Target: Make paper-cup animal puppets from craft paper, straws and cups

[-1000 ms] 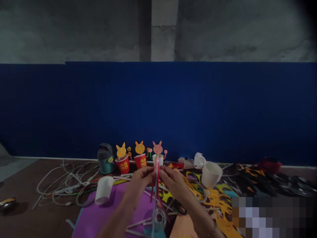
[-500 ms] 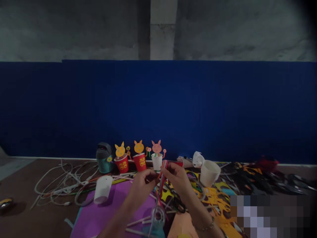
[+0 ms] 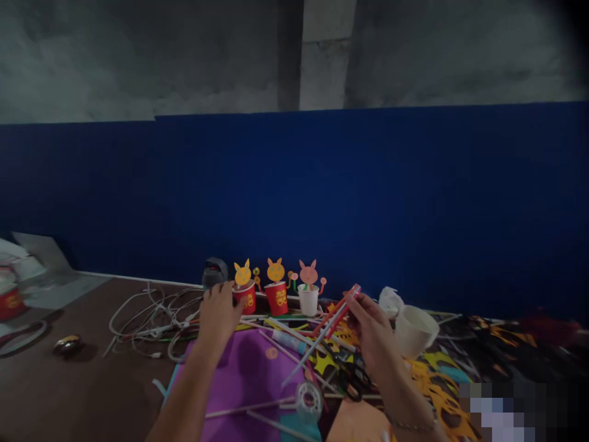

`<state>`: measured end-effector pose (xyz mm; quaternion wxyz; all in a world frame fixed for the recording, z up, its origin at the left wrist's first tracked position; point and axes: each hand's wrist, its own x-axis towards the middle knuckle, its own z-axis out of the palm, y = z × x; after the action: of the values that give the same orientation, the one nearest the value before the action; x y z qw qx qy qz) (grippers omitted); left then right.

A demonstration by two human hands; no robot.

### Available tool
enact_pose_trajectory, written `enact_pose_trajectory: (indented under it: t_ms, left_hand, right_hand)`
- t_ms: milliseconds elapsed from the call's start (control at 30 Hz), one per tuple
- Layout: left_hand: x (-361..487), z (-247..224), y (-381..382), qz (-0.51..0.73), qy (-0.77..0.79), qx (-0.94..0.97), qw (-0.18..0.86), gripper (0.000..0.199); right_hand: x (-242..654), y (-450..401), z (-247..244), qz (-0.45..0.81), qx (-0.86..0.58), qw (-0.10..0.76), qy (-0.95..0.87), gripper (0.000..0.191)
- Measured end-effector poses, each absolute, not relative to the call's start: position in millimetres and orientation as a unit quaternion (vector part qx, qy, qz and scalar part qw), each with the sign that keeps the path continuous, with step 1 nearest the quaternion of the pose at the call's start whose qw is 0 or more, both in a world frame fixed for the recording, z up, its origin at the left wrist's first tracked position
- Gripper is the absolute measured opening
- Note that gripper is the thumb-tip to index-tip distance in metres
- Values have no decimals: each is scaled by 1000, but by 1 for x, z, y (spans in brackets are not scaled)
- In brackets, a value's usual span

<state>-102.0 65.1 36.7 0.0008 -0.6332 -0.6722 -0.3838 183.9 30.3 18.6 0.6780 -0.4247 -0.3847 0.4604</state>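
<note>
My right hand [image 3: 368, 316] pinches the top ends of several straws [image 3: 335, 316], red, orange and whitish, which fan down to the left. Their upper ends look bunched together. My left hand [image 3: 219, 310] is stretched forward, thumb apart from the fingers, in front of a dark kettle-like container [image 3: 215, 272] and beside a red paper cup [image 3: 249, 299] with a yellow cat-like paper face. I see nothing between its thumb and fingers; its palm side is hidden. Another red cup [image 3: 277, 299] and a white cup [image 3: 308, 301] with a pink face stand to the right.
Purple sheets [image 3: 248, 380], a tape roll [image 3: 308, 402], a glue stick [image 3: 289, 341] and black scissors [image 3: 352, 383] lie in front. White cables [image 3: 138, 319] tangle at left. A white paper cup [image 3: 415, 331] and orange paper scraps [image 3: 442, 396] are at right.
My left hand has left the straws and moved left toward the cups. My right hand keeps them. The loose white cup on the purple sheet no longer shows. The view has shifted left.
</note>
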Motion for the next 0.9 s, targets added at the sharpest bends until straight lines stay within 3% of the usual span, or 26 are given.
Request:
enact_pose_trajectory:
  t_ms: [67,200,300,533,700,900]
  left_hand:
    - [-101,41,65,-392,-642,-655,-76,31]
    - [-48,40,46,-447,-455,-662,-393,35]
    - [-7,29,28,-451,-405,-635,-479,36]
    - [6,18,20,-469,-399,-673,-410,21]
    - [-3,24,17,-414,-385,-777,-277,22]
    - [-18,44,12,-299,-362,-876,-111,9]
  right_hand:
    - [182,30,19,459,-417,684,-384,24]
    - [169,27,19,472,-405,658,-424,24]
    - [158,22,21,485,-402,641,-438,26]
    - [152,20,23,510,-402,608,-457,33]
    - [159,24,20,507,-416,545,-522,34]
    - [173,22,17,480,-467,427,-607,30]
